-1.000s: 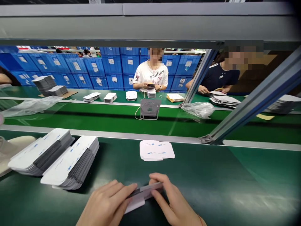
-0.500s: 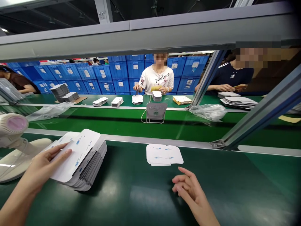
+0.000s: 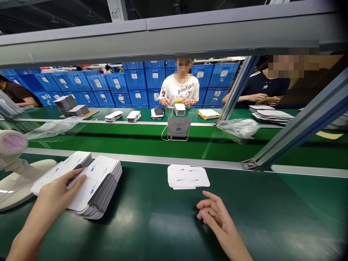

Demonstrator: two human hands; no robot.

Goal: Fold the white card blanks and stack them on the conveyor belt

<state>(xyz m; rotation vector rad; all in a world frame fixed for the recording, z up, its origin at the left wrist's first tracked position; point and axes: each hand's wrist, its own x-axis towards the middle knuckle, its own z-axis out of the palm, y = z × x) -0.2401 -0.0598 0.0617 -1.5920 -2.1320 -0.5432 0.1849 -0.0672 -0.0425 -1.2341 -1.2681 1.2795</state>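
Note:
My left hand [image 3: 61, 186] rests at a tall stack of white rounded-corner adhesive sheets [image 3: 104, 167] with blue print and dark edges. Its thumb and fingers pinch the left edge of the top sheet, which lies down on the stack. A second stack of the same sheets [image 3: 77, 159] sits close behind and to the left, partly covered by this hand. My right hand [image 3: 217, 217] hovers over the green table with loosely bent fingers, open and holding nothing. Just beyond its fingertips lies a small, slightly uneven pile of white sheets [image 3: 189, 177].
A pink-and-white fan [image 3: 15, 143] on a round base stands at my left. A metal rail [image 3: 141, 160] and a slanted post [image 3: 293, 123] border the table. Across the green belt [image 3: 136, 139], co-workers sit by more stacks; a small grey fan [image 3: 179, 127] faces them.
The top sheet, tilted up in my left hand before, has come down onto the tall stack. My right hand has hardly moved. The view has shifted slightly.

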